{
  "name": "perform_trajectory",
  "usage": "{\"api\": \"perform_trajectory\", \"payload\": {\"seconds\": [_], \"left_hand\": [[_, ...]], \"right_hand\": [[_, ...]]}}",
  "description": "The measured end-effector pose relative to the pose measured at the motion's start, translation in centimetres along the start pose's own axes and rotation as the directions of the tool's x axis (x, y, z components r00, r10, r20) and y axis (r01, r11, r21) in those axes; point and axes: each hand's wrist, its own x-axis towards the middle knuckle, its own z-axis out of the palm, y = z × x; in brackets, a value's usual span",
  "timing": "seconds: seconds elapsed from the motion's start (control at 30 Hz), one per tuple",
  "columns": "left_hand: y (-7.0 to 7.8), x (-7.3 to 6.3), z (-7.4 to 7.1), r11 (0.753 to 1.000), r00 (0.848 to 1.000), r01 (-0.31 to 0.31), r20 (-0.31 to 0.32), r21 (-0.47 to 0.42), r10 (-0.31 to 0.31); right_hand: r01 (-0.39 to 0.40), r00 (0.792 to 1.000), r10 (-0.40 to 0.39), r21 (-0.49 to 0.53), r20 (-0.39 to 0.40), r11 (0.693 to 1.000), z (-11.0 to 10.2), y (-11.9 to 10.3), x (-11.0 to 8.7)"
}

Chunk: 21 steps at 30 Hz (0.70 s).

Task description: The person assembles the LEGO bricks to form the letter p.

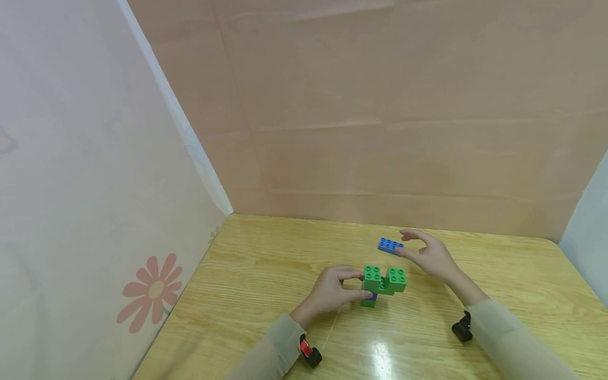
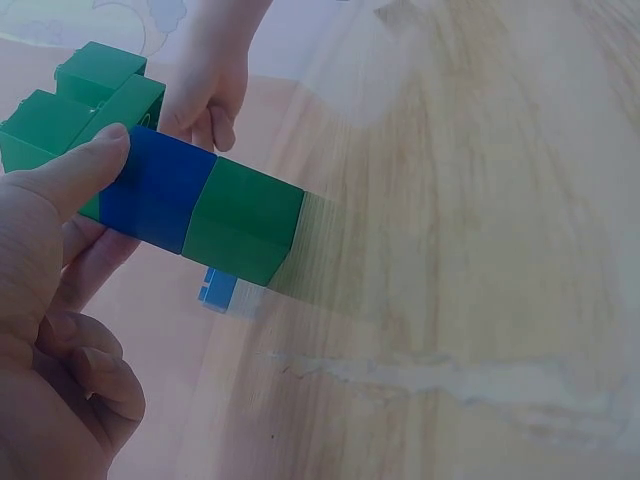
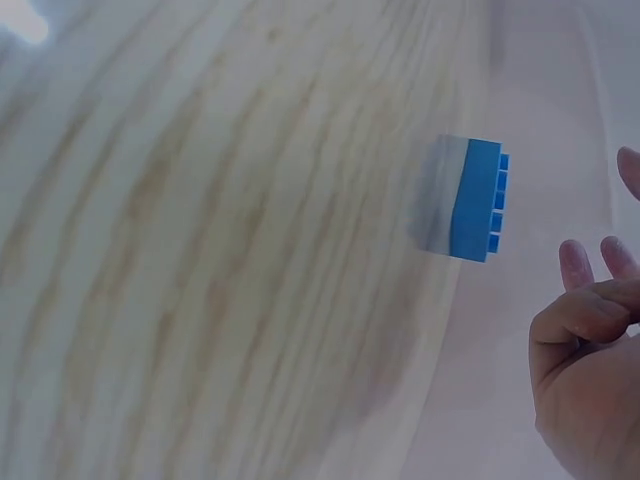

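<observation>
My left hand (image 1: 331, 290) grips an assembly of toy building bricks (image 1: 372, 285), thumb on the near side and fingers behind it. Green bricks with studs form its top, stepped with a gap between two raised blocks. Below them come a dark blue brick (image 2: 165, 188) and a green brick (image 2: 243, 220) at the bottom end. A flat blue brick (image 1: 390, 246) with two rows of studs lies on the table farther back. My right hand (image 1: 431, 257) hovers beside it, thumb and fingers spread apart. In the right wrist view a space separates the fingers from the blue brick (image 3: 476, 200).
The wooden table (image 1: 285, 237) ends at a brown paper-like wall (image 1: 332, 132) behind. A pale wall with a printed flower (image 1: 155, 290) stands on the left. Each wrist wears a strap with a small black device, one at the left cuff (image 1: 311, 354).
</observation>
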Motion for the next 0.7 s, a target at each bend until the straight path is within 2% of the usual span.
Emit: {"api": "perform_trajectory", "payload": {"seconds": [0.23, 0.5, 0.7], "left_hand": [[0.3, 0.0, -0.1, 1.0, 1.0, 0.013, 0.001, -0.001, -0.013], [0.3, -0.1, -0.1, 1.0, 1.0, 0.028, -0.001, -0.001, -0.028], [0.3, -0.2, -0.2, 1.0, 1.0, 0.023, 0.0, -0.012, -0.023]], "right_hand": [[-0.036, 0.999, 0.036, -0.003, 0.017, 0.999, 0.2, 0.9, 0.7], [-0.061, 0.997, 0.065, -0.072, 0.051, 0.996, 0.7, 1.6, 1.4], [-0.067, 0.995, 0.074, -0.085, 0.075, 0.994, 1.0, 1.8, 2.0]]}}
